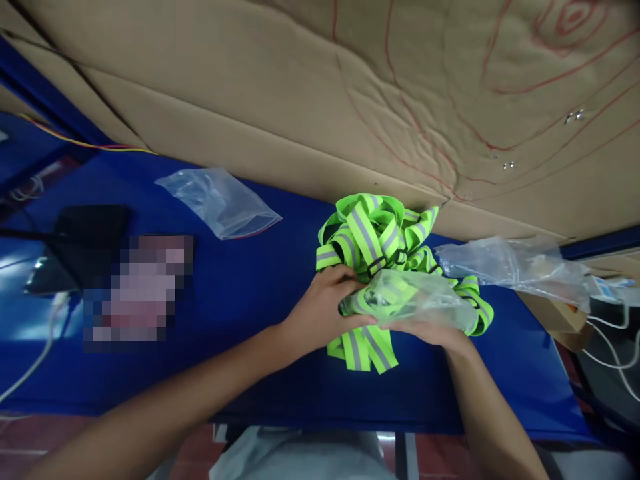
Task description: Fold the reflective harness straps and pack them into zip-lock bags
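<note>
A pile of neon-yellow reflective straps (pixel 367 230) with grey stripes and black buckles lies on the blue table in front of me. My left hand (pixel 327 307) is closed around a folded reflective strap (pixel 354 304) at the left end of a clear plastic bag (pixel 435 293). Part of that strap shows through the plastic. Beneath the bag, my right hand (pixel 425 328) supports and grips it, with most of its fingers hidden. Loose strap ends (pixel 363 350) hang out below my hands, and another loop (pixel 483 310) sticks out right of the bag.
On the blue table (pixel 240 280), a flat clear zip bag (pixel 220 203) lies at the back left. More clear plastic (pixel 515 263) lies right, by a cardboard box (pixel 553 313) and white cables (pixel 613 363). A pixelated item (pixel 145 287) and black object (pixel 90 227) are left. Brown cardboard (pixel 250 87) stands behind.
</note>
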Motion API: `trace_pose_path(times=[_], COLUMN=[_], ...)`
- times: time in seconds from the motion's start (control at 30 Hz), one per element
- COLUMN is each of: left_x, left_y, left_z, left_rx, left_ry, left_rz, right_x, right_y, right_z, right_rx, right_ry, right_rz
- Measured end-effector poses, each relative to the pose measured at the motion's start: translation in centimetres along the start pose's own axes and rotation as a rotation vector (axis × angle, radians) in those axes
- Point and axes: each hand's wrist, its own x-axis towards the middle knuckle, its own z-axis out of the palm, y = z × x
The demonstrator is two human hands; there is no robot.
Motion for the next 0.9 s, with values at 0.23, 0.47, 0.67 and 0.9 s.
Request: trace_pose_path(times=[0.23,0.47,0.67,0.9], left_x=[-1.2,-2.2,-0.9,-1.2], left_y=[-1.0,-2.8,-1.3,0.0], left_z=[-0.1,0.2,-0.3,-0.3], left_rx=[0.159,0.216,-0.032,-0.909], left_ry=[-0.157,-0.231,-0.224,-0.205], left_rz=[0.081,0.088,-0.057,-0.421], right_x=[0.0,0.1,0.3,-0.5], right_y=[0.8,1.5,1.0,-0.9], right_z=[0.8,2.3,2.4,4.7], right_rx=[-0.063,-0.097,-0.002,0.300], right_ry=[-0.102,-0.063,0.070,0.207], right_rz=[-0.059,-0.131,-0.125,-0.041])
